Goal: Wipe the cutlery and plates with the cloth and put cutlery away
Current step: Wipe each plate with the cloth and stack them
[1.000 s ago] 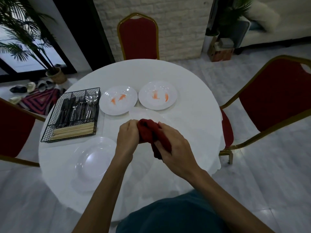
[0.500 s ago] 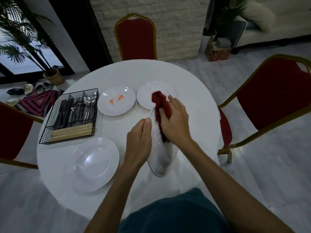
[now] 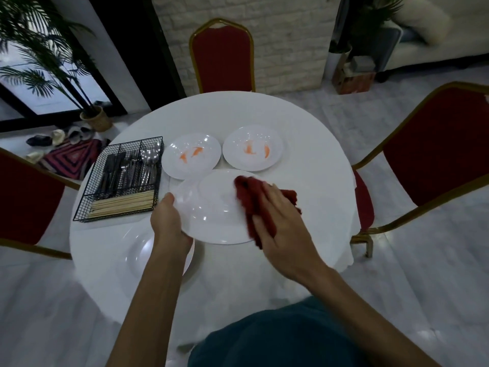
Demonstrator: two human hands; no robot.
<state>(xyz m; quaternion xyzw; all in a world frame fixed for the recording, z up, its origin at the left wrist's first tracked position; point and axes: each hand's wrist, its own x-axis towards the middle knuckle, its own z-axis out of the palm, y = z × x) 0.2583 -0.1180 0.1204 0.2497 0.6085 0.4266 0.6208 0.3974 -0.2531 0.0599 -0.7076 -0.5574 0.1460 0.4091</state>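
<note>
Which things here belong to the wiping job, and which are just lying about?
Job: red cloth, held white plate, two orange-stained plates, near plate, cutlery, chopsticks, wire basket.
Lying about: red chairs, potted palm, shoes, striped rug.

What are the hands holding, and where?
The left hand grips the large round white plate by its left rim. The right hand presses the dark red cloth flat on it.

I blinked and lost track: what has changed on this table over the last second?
A second ago both hands bunched the red cloth. Now the left hand grips the large plate by its rim, turned from edge-on to nearly flat, and the right hand presses the cloth on its right side. The stained plates, cutlery basket and near plate stayed put.
</note>
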